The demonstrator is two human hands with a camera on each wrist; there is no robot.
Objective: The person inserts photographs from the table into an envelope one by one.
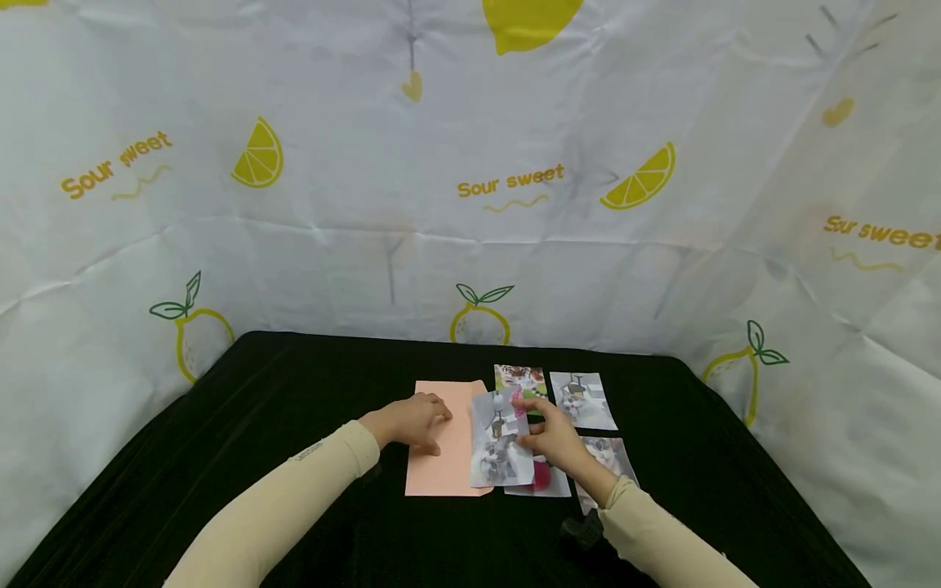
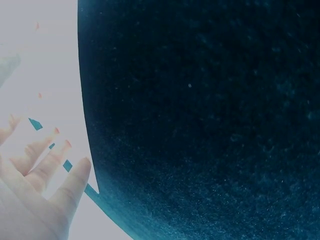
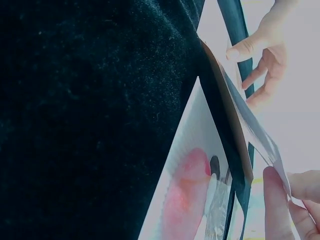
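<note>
One left hand (image 2: 32,207), lower left corner; fingers extended and apart, set against a pale sheet; whether they touch it, I cannot tell. One pale sheet (image 2: 57,65), bleached by glare, its right edge running down to a corner near the hand. One grey-green patch (image 2: 7,68), far left, blurred. One dark cloth (image 2: 200,120), blue-black, speckled, filling centre and right; slivers visible between the fingers.
</note>
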